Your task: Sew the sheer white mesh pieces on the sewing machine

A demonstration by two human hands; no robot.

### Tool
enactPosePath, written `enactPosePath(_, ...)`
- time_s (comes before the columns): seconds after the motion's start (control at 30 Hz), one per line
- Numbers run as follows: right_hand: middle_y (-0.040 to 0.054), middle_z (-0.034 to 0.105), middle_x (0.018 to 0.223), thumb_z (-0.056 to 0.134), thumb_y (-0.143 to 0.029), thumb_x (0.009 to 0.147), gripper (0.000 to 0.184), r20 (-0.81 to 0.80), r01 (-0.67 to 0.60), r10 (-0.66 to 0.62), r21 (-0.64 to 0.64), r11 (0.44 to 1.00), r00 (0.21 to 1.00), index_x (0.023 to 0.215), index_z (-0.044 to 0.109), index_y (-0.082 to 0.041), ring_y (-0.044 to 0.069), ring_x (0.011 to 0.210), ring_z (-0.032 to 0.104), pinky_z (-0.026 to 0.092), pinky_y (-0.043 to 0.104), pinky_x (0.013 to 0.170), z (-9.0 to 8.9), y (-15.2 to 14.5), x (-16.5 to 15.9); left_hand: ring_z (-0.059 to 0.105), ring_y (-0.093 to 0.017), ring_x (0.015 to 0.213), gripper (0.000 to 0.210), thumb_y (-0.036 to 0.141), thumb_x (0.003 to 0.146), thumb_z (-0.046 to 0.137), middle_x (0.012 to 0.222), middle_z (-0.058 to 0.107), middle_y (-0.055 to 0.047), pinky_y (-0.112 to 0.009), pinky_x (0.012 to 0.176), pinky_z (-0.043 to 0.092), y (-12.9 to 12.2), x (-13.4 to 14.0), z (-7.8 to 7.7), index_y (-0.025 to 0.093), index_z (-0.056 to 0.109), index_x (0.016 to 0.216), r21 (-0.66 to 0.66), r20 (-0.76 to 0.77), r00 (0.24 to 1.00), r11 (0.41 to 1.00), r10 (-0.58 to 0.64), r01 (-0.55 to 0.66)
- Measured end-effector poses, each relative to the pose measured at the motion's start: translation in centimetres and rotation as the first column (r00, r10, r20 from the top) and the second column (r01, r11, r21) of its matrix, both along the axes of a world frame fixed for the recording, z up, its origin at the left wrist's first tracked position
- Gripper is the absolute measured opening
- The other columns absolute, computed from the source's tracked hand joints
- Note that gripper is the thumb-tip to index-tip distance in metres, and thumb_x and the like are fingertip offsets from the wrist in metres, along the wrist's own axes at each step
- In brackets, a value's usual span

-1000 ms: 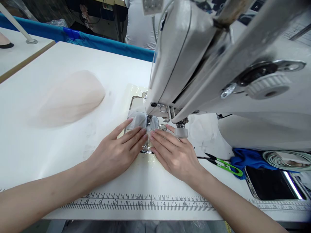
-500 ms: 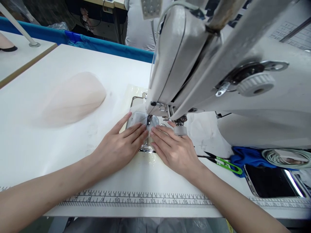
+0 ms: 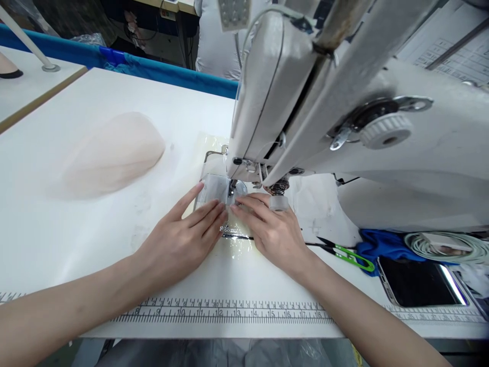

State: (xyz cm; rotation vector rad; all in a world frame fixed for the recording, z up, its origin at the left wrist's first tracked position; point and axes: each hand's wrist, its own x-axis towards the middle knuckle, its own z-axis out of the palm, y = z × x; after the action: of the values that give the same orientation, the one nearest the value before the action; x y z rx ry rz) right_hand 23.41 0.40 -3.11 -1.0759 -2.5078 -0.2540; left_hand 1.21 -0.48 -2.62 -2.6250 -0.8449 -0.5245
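A small translucent, whitish piece of sheer material (image 3: 214,187) lies beneath the presser foot (image 3: 231,187) of a sewing machine (image 3: 267,97). My left hand (image 3: 187,232) rests flat at its near left side, fingers stretched out and their tips on it. From the right, my right hand (image 3: 273,229) lies palm down, its extended fingers reaching close to the foot and touching the near right edge. Whether the thumb tucks under the material is hidden. Both sets of fingertips are close together, just in front of the needle area.
A sheer beige piece (image 3: 118,153) lies on the white table (image 3: 76,229) at left. Green-handled thread snips (image 3: 353,257), a blue cloth (image 3: 382,244), a coil of cord (image 3: 443,247) and a phone (image 3: 422,283) lie at right. A printed ruler (image 3: 229,312) runs along the front edge.
My right fingers have drawn back slightly toward me and bent a little more. My left hand has slid slightly toward me, uncovering more of the sheer material. The view has shifted slightly.
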Motion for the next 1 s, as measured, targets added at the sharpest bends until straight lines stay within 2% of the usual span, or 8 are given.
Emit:
enactPosePath(0.13,0.0059,0.074,0.102,0.045,0.006,0.082,0.047,-0.003,0.005,-0.005,0.033,0.999,1.000,0.110,0.072,-0.020,0.020,0.094,0.064,0.047,0.047,0.102,-0.2,-0.2,0.1,0.067,-0.021,0.110,0.026,0.014,0.096,0.047,0.112,0.072,-0.008,-0.050,0.123,0.021,-0.3,0.1,0.1,0.011,0.064,0.116,0.016,0.025,1.000,1.000,0.010,-0.011)
enactPosePath(0.33,0.0067,0.072,0.105,0.045,0.005,0.081,0.046,0.024,0.008,-0.010,0.043,0.999,1.000,0.113,0.069,-0.019,0.022,0.103,0.062,0.045,0.047,0.103,-0.4,0.0,0.2,0.066,-0.023,0.111,0.027,0.012,0.093,0.052,0.114,0.071,-0.014,-0.051,0.125,0.015,-0.2,0.1,0.1,0.005,0.063,0.117,-0.007,0.006,1.000,1.000,0.016,-0.016)
enactPosePath(0.47,0.0083,0.071,0.107,0.045,0.003,0.083,0.046,0.048,0.026,-0.027,0.021,0.999,0.998,0.116,0.067,-0.019,0.023,0.108,0.060,0.046,0.047,0.101,-0.4,0.2,0.1,0.066,-0.025,0.112,0.029,0.013,0.094,0.051,0.118,0.069,-0.016,-0.055,0.122,0.022,0.3,0.1,0.1,0.004,0.062,0.119,-0.018,-0.020,0.999,0.999,0.037,-0.037)
enactPosePath(0.63,0.0097,0.069,0.112,0.047,0.003,0.081,0.048,0.075,0.038,-0.039,0.009,0.999,0.996,0.120,0.065,-0.020,0.026,0.112,0.059,0.044,0.049,0.101,-0.1,0.3,0.3,0.068,-0.023,0.107,0.028,0.018,0.096,0.049,0.114,0.071,-0.013,-0.055,0.120,0.027,1.4,0.3,-0.2,0.007,0.064,0.116,-0.002,0.079,0.996,0.999,0.042,-0.042)
enactPosePath(0.77,0.0094,0.068,0.115,0.045,0.001,0.083,0.047,0.078,0.061,-0.060,-0.002,0.998,0.995,0.121,0.064,-0.019,0.024,0.110,0.060,0.038,0.052,0.106,0.1,0.3,0.5,0.067,-0.022,0.110,0.029,0.021,0.097,0.047,0.117,0.070,-0.009,-0.057,0.118,0.029,2.1,0.4,-0.5,0.013,0.065,0.118,-0.068,0.109,0.992,0.996,0.063,-0.056)
enactPosePath(0.87,0.0097,0.068,0.116,0.044,0.001,0.083,0.046,0.068,0.069,-0.068,-0.007,0.998,0.995,0.119,0.065,-0.019,0.025,0.112,0.059,0.036,0.054,0.108,0.3,0.1,0.6,0.065,-0.023,0.112,0.030,0.023,0.098,0.046,0.121,0.068,-0.009,-0.054,0.114,0.038,2.4,0.3,-0.6,0.013,0.064,0.120,-0.111,0.121,0.988,0.990,0.095,-0.082)
enactPosePath(1.0,0.0085,0.069,0.115,0.045,0.000,0.085,0.045,0.060,0.074,-0.074,0.004,0.997,0.996,0.120,0.064,-0.020,0.025,0.115,0.058,0.036,0.053,0.108,0.5,0.0,0.6,0.063,-0.023,0.116,0.033,0.022,0.099,0.043,0.125,0.066,-0.010,-0.042,0.099,0.054,2.7,0.0,-1.1,0.009,0.063,0.121,-0.136,0.126,0.985,0.986,0.117,-0.100)
